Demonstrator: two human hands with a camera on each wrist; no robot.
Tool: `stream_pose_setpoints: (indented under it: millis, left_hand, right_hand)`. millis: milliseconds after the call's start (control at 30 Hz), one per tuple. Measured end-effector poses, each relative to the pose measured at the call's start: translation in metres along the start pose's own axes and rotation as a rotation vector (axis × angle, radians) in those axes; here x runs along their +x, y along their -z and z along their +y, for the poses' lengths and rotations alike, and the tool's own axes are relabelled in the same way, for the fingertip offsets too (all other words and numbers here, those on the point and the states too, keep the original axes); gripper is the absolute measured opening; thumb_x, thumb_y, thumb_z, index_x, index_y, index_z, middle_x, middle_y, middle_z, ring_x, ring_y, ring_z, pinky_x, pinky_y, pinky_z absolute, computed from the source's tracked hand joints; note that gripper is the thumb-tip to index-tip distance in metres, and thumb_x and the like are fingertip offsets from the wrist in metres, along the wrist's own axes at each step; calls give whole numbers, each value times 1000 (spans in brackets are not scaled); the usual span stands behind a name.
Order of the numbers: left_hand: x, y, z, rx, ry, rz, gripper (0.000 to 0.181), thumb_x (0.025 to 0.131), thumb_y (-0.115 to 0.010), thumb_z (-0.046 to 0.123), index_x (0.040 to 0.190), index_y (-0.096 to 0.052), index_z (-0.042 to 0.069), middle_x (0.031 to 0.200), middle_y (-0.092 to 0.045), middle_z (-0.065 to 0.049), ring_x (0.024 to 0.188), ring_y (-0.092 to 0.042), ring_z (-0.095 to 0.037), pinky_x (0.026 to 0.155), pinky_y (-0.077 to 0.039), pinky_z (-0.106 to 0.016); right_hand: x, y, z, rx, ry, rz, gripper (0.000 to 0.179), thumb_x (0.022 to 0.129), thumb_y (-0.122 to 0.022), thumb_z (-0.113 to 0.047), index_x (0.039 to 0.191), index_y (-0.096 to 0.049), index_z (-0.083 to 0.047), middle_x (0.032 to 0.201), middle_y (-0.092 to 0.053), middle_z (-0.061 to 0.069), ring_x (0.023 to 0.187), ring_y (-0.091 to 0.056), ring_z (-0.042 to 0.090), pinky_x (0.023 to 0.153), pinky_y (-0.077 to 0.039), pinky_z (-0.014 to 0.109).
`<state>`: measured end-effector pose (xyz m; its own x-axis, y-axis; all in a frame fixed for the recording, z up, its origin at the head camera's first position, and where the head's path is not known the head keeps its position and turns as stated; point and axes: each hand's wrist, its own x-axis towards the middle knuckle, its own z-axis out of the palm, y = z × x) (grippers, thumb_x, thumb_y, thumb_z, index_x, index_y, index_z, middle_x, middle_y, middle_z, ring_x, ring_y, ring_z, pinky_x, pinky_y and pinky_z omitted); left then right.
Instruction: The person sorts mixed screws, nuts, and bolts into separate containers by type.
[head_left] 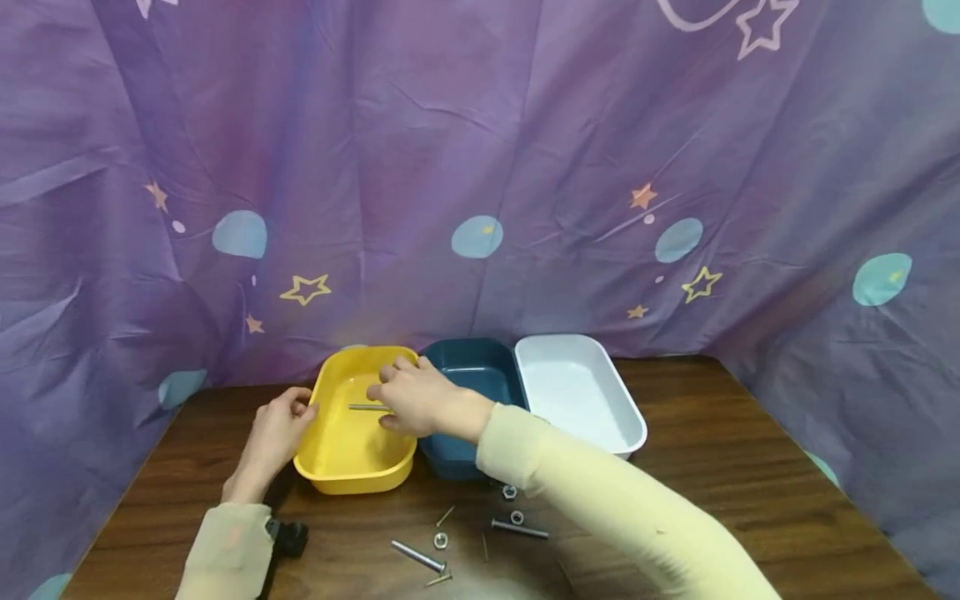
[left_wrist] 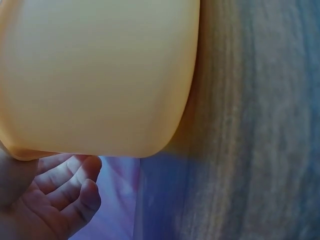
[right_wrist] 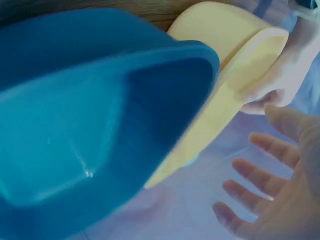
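Right hand [head_left: 420, 402], mine: over the yellow tray [head_left: 356, 483]; digits spread, released, with nothing seen between them in the right wrist view

Bolt [head_left: 367, 407], one: silvery shank beside my right fingertips, within the yellow tray's outline; right end hidden by the hand; lying on the tray floor or just above it, cannot tell

Left hand [head_left: 272, 433], mine: fingertips at the yellow tray's left rim; pinching it or merely touching, cannot tell

Blue tray [head_left: 487, 383]: just beside the yellow one; white tray [head_left: 573, 400] next along

Loose on the wooden table [head_left: 712, 467]: two headed bolts [head_left: 417, 557], hex nuts [head_left: 510, 492], small screws

Risks, as I judge them: a round shank could roll or bounce off the wall if let go high; left-hand pressure on the rim could tilt the tray; a low withdrawal could drag my right sleeve [head_left: 622, 492] through the nuts
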<state>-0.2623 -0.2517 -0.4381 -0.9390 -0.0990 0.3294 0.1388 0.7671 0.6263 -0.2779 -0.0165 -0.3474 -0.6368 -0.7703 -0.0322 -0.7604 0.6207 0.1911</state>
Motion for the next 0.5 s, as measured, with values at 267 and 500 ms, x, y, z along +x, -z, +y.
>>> stream_pose_setpoints:
  millis: [267,500]
  left_hand:
    - [0,-1,2,9,16,5,20,92,-61,13,104,-61,-4,83,-66,-13,74,-62,-30,67,-48,-41]
    - [0,0,2,15,26,1,20,93,-61,13,102,-61,-5,84,-65,-14,75,-61,-30,67,-47,-41]
  right_hand:
    - [-37,12,7,-129,173,79,36,93,-66,-37,126,-63,-26,102,-55,-4,94,-48,16,70,-34,31]
    - [-58,19,11,-179,259,172,27,92,-66,-34,117,-67,-24,96,-57,-5,89,-50,14,68,-36,30]
